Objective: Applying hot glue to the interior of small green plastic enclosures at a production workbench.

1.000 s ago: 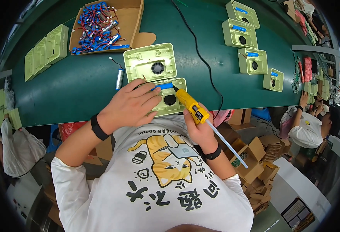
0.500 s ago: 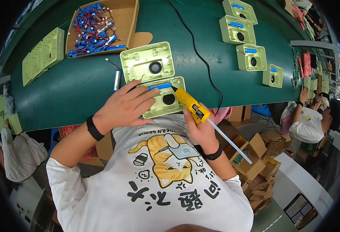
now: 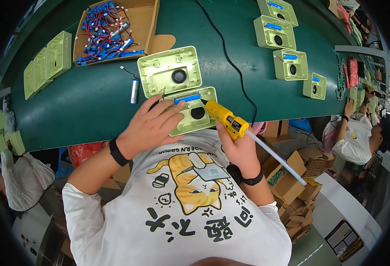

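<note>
- A worker's left hand [image 3: 159, 122] spreads across the near green case [image 3: 194, 126] at the center of the frame, fingers apart, fingertips resting at the blue battery [image 3: 192, 97] set along the case's upper side
- The right hand [image 3: 239, 148], just right of center, is clamped on a yellow glue gun [image 3: 227, 119], its dark nozzle pointing up and left to a spot just beside the battery's right end; whether the two touch cannot be told
- A long translucent glue stick [image 3: 277, 156] juts from the back of the gun toward the lower right
- Inside the near case, below the battery, sits a round black speaker [image 3: 197, 113]
- A second green case [image 3: 161, 71] lies open side up just above it, with its own round speaker [image 3: 179, 76]
- Left of that pair, a loose battery [image 3: 134, 91] with a short lead lies on the green table [image 3: 93, 111]
- At upper left, a cardboard tray [image 3: 144, 26] holds a tangle of blue batteries [image 3: 104, 31] with red and black wires, near a row of three green cases [image 3: 58, 53]
- A black cable [image 3: 239, 74] curves down the table, while four fitted cases [image 3: 284, 73], each with a blue battery, line the upper right
</note>
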Demonstrator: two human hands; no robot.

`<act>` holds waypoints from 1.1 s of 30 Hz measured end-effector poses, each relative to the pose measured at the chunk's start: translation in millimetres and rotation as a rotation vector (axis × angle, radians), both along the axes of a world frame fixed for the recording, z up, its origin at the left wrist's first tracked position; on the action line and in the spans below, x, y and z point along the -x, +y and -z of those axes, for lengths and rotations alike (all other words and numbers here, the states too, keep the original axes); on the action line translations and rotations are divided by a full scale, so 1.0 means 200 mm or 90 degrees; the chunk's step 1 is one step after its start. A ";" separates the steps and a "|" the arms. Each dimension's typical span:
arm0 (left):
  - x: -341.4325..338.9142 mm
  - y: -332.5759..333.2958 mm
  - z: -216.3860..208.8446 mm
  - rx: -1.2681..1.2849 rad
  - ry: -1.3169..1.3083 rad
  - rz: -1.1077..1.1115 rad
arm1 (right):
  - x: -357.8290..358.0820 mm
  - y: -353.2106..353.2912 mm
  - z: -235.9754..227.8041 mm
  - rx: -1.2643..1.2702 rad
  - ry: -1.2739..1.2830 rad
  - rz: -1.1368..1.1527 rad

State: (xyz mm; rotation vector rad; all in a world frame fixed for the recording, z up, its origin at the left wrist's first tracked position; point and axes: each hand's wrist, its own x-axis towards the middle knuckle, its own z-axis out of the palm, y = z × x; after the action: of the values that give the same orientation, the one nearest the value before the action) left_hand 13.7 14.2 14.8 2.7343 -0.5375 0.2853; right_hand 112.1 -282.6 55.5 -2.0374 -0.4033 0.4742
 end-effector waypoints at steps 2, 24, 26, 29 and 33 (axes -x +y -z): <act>0.01 -0.05 0.01 0.009 0.006 -0.025 | -0.01 -0.02 -0.02 -0.006 0.004 -0.004; 0.12 -0.15 0.04 0.071 -0.057 -0.220 | 0.05 0.00 0.17 -0.057 -0.074 0.007; 0.13 -0.17 0.05 0.060 -0.071 -0.231 | 0.05 -0.01 0.15 -0.034 -0.059 0.010; 0.13 -0.18 0.05 0.061 -0.077 -0.233 | 0.04 -0.03 0.08 0.012 -0.032 -0.003; 0.11 -0.16 0.06 0.122 -0.072 -0.198 | 0.01 -0.03 -0.05 0.005 0.007 -0.049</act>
State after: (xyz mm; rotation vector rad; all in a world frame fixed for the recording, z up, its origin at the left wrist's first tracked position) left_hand -8.5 -17.7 2.6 2.6170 -0.1025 0.5400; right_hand 109.3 -289.2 66.1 -2.0308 -0.4754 0.5339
